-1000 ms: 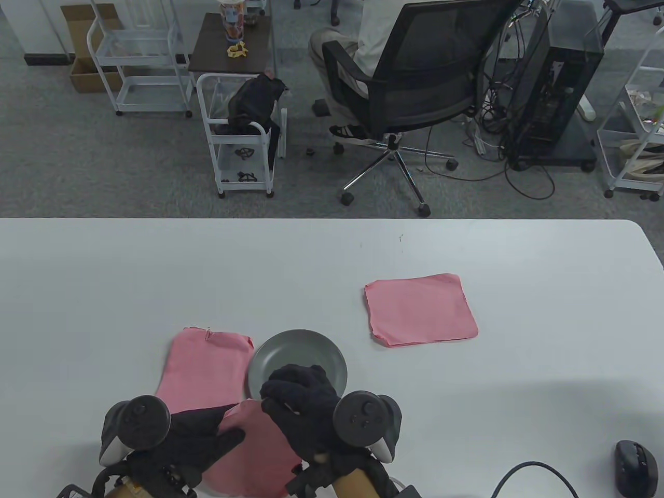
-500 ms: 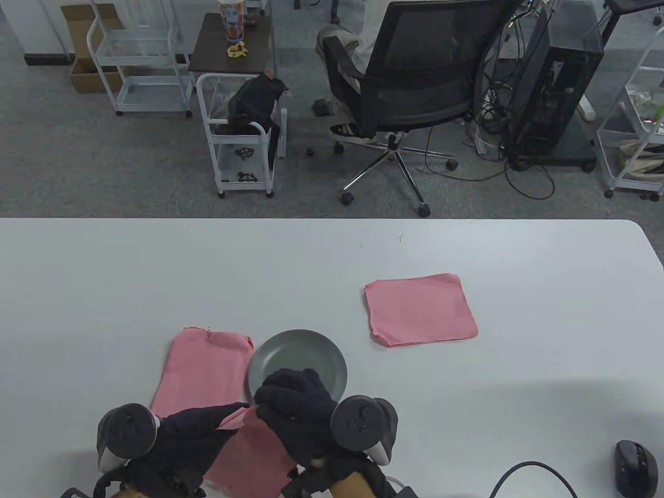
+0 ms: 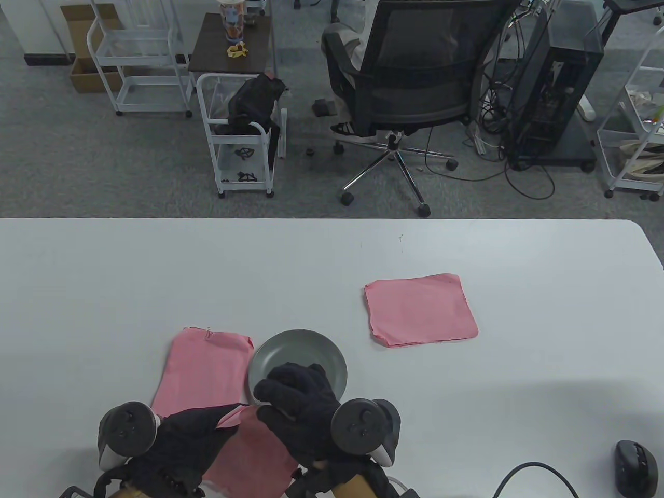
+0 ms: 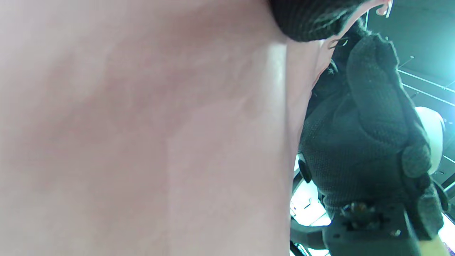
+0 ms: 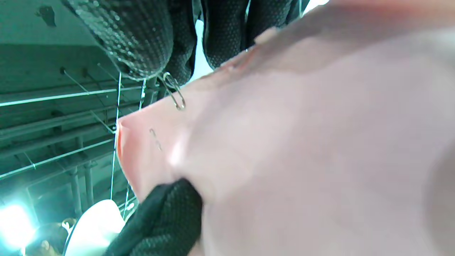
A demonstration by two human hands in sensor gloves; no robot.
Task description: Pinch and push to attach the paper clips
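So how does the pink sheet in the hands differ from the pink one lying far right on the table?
The held sheet is lifted and gripped by the left hand, while the right hand pinches a paper clip at its edge. The far right sheet lies flat, untouched, with no clip visible. Both are pink.

Grey carpet floor (image 3: 104, 155); black office chair (image 3: 415, 78), white wire carts (image 3: 140, 67), dark side table (image 3: 231, 46), computer tower (image 3: 555, 88) beyond the white table (image 3: 155, 270).

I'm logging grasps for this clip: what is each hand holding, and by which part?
The left hand holds the pink paper by its upper corner. The right hand pinches a paper clip by one end at that paper's edge.
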